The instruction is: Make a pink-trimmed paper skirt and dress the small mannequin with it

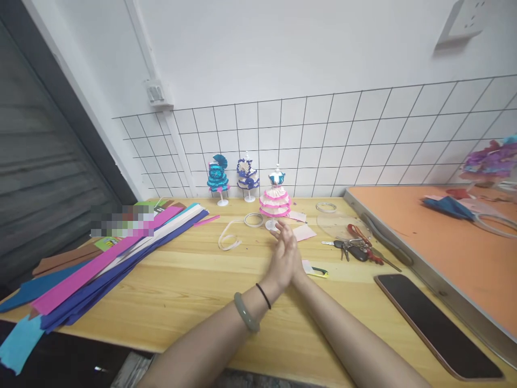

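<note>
My left hand (281,261), with a black band and a pale green bangle on its wrist, is pressed palm to palm against my right hand (298,265). Their fingers point away from me, fairly straight, and nothing shows between the palms. The left hand partly covers the right one. Just beyond the fingertips stands a small dress form in a white and pink tiered paper dress with a teal top (275,202). Behind it to the left are a teal paper dress (218,175) and a blue and white one (247,175), each on a white stand.
Colored paper strips (109,256) lie at left on the wooden table (181,291). Rolled tape (253,220), a pink paper piece (304,233), a yellow-green tool (319,272), keys (357,251) and a phone (436,323) lie around. An orange board (436,248) is at right.
</note>
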`<state>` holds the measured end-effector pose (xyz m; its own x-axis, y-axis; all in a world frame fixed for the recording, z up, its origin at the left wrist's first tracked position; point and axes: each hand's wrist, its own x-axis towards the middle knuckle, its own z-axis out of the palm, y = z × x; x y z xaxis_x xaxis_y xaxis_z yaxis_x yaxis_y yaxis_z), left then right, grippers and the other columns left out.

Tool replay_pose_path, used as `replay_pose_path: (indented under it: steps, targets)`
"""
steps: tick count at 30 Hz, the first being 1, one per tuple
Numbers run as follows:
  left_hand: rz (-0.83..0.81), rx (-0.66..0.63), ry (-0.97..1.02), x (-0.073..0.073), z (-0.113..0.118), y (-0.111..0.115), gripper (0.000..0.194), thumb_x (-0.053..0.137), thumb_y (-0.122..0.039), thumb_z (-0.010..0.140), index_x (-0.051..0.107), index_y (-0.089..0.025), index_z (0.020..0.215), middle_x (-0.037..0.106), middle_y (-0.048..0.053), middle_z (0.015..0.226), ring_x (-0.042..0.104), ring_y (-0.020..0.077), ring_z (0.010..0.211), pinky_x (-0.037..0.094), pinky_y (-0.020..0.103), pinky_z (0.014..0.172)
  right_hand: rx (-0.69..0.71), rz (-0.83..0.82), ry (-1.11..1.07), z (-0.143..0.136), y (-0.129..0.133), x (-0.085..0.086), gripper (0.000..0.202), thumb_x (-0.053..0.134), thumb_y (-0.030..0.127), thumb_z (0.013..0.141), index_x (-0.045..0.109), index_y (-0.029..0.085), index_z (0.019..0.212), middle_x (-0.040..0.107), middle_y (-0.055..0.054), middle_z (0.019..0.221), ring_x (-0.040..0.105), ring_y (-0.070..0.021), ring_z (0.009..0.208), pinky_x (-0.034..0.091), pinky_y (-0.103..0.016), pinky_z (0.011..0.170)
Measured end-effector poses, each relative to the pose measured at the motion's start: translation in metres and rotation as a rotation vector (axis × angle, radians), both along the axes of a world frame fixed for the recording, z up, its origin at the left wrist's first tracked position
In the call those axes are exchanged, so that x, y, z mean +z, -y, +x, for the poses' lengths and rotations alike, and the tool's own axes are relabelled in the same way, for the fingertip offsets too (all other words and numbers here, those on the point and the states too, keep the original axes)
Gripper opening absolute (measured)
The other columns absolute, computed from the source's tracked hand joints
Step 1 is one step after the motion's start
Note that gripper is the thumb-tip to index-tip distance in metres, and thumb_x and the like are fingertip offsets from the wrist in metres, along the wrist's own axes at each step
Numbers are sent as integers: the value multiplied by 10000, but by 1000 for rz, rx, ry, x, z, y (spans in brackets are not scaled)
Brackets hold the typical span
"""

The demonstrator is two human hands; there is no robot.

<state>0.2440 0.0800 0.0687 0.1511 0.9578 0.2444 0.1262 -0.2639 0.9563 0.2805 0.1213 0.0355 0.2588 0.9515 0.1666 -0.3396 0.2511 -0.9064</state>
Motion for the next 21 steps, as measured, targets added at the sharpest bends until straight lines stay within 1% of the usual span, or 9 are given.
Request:
replay_pose_path:
  steps: [2,3,5,8,10,12,14,17,21]
  targets:
    - [32,-114,-41,-4,-14,12,615,467,-451,865,360,-180,1407,327,72,1489,214,255,1403,219,400,1155,78,-82,-133,13,-5,3,440,528,418,775,550,288,1195,687,-14,1012,670,-159,755,543,-272,618]
    - [68,-170,-92,-6,-21,18,604,446,-455,875,362,-177,1405,341,76,1481,244,252,1394,232,410,1149,116,-115,-200,19,-7,4,421,519,406,789,541,275,1189,697,-1,938,652,-125,649,525,-232,545]
    - [94,-218,-186,-9,-34,28,563,411,-450,891,397,-179,1384,404,82,1444,329,247,1359,279,425,1129,219,-178,-308,28,-9,7,356,525,353,810,543,253,1151,698,26,810,594,-81,511,474,-176,448]
    - [164,-237,-369,-8,-46,39,529,392,-427,897,465,-138,1334,464,112,1395,408,247,1311,324,423,1109,453,-283,-417,31,-9,8,256,543,275,826,575,194,1066,695,2,726,573,-87,455,462,-186,425]
    - [287,-273,-499,-6,-52,44,527,408,-388,888,471,-96,1322,455,135,1398,400,240,1317,308,406,1124,606,-343,-467,26,-8,8,211,524,262,851,588,158,1022,694,-25,713,588,-104,462,476,-218,449]
    - [383,-275,-616,-5,-56,48,546,406,-374,887,442,-64,1336,420,154,1419,361,242,1341,277,411,1141,704,-365,-510,20,-6,8,196,496,275,875,589,151,994,684,-22,682,594,-115,463,476,-235,462]
    - [427,-249,-699,-8,-59,50,601,403,-408,886,402,-31,1355,378,184,1438,302,265,1369,252,436,1149,742,-353,-550,14,-4,9,204,473,302,887,588,160,977,670,-6,651,592,-120,464,467,-237,468]
    - [480,-234,-756,-15,-61,51,712,409,-485,873,335,6,1382,305,220,1467,207,304,1398,221,471,1153,739,-305,-592,7,4,13,244,449,349,890,590,173,982,667,-4,677,604,-117,519,479,-251,537]
    - [515,-208,-738,-19,-61,44,738,386,-524,875,294,-24,1410,256,200,1494,160,307,1409,196,493,1154,669,-219,-586,-1,16,17,313,453,421,868,614,187,998,669,-23,731,615,-142,576,492,-308,608]
